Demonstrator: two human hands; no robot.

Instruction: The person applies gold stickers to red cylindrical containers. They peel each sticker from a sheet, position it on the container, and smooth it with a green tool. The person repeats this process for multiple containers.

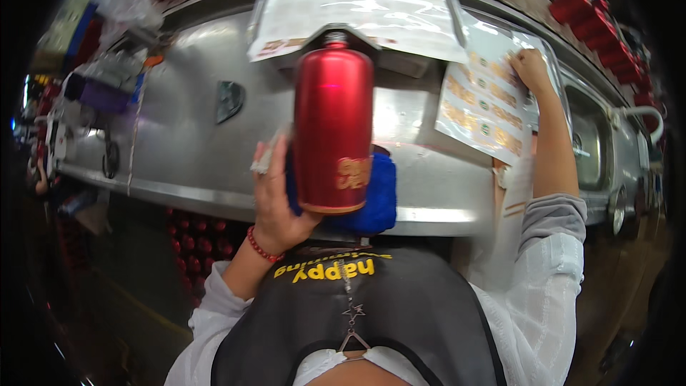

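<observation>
A shiny red metal bottle point(333, 114) lies in front of me, its neck pointing away and gold print near its base. Against its lower left side is my left hand point(274, 204), curved round it, with a blurred whitish piece at the fingertips; the bottle hides my thumb's tip. Beneath the bottle shows a blue cloth point(386, 196), and a dark angular support point(366, 37) surrounds its neck. Farther right, my right hand point(532, 73) is closed at the edge of a sheet of gold and green decals point(468, 121). What its fingers pinch is hidden.
A large white sheet in a clear cover point(357, 7) stands behind the bottle. On the steel table point(193, 150) lies a dark green scraper-like piece point(229, 101). A sink point(592, 136) is at the right. Several red bottles point(597, 36) line the far edge.
</observation>
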